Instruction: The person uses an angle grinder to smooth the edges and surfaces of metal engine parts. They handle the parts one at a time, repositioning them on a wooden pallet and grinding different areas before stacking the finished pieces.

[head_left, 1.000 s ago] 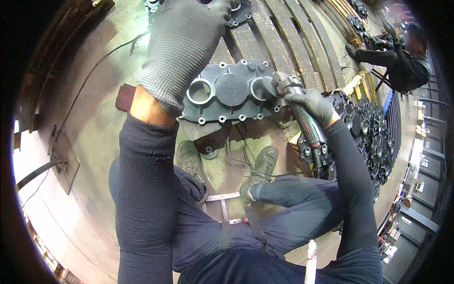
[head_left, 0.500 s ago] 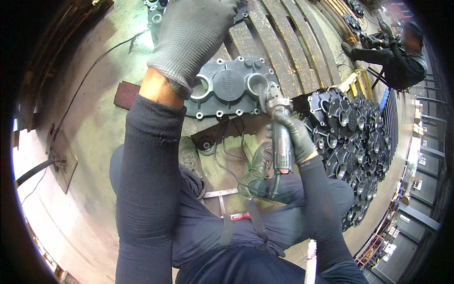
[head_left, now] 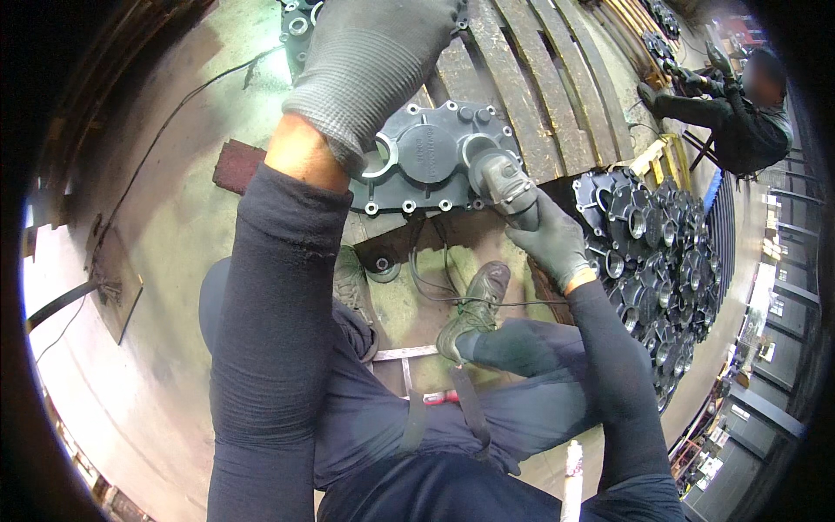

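A dark grey cast metal housing cover [head_left: 428,155] with two round bores and bolt holes round its rim lies on a wooden pallet. My right hand [head_left: 552,239], in a grey glove, is closed round an angle grinder [head_left: 509,187]. The grinder's head sits over the cover's right-hand bore, and its body is mostly hidden behind the hand. My left hand [head_left: 374,65], also gloved, reaches over the cover's upper left to the top edge of the view. Its fingers are mostly cut off there. Beside it, part of a second cover [head_left: 298,26] shows.
Many stacked castings [head_left: 652,252] stand to the right. Pallet slats [head_left: 522,78] stretch away at the top. A cable [head_left: 426,283] runs near my shoes. At the upper right sits another person [head_left: 752,130]. A dark red block [head_left: 237,165] lies left of the cover.
My right hand has turned the grinder; its body, visible before, now points away rightward behind the hand. The cord has swung to the right. My left hand has shifted slightly right.
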A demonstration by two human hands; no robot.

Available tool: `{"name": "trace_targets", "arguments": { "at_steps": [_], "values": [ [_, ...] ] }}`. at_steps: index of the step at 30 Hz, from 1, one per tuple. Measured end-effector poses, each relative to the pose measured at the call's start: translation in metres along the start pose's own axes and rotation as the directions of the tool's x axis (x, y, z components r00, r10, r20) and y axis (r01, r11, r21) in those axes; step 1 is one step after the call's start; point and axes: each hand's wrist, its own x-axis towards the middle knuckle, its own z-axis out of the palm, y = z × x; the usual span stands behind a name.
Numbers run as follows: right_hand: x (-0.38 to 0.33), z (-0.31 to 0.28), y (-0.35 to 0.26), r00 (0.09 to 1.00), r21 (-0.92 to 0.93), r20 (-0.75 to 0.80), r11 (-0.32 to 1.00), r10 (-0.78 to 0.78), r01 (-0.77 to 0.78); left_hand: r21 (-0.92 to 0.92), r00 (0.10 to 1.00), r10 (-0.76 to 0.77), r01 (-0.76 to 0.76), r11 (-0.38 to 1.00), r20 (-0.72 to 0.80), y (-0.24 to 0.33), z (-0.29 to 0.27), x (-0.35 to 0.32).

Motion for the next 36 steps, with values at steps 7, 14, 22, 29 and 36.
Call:
{"name": "trace_targets", "arguments": {
  "at_steps": [7, 14, 22, 29, 36],
  "values": [
    [0.014, 0.008, 0.040, 0.980, -0.286, 0.019, 0.938, -0.197, 0.195, 0.016, 0.999, 0.036, -0.037, 0.999, 0.012, -0.007, 0.010, 0.002],
    [0.019, -0.021, 0.088, 0.987, -0.313, -0.011, 0.938, -0.159, 0.148, -0.024, 0.999, 0.025, -0.024, 0.999, 0.023, -0.001, 0.010, -0.001],
    [0.024, -0.034, 0.039, 0.998, 0.004, -0.049, 0.999, 0.044, -0.044, -0.282, 0.973, 0.129, -0.071, 0.957, 0.193, 0.014, -0.045, -0.025],
    [0.056, -0.036, -0.070, 0.980, 0.421, 0.188, 0.907, -0.070, -0.016, -0.352, 0.851, 0.118, 0.083, 0.932, 0.512, 0.060, -0.132, -0.115],
    [0.109, -0.007, -0.123, 0.925, 0.423, 0.356, 0.905, -0.131, -0.035, -0.688, 0.735, 0.430, 0.067, 0.723, 0.524, 0.052, -0.150, -0.169]
  ]
}}
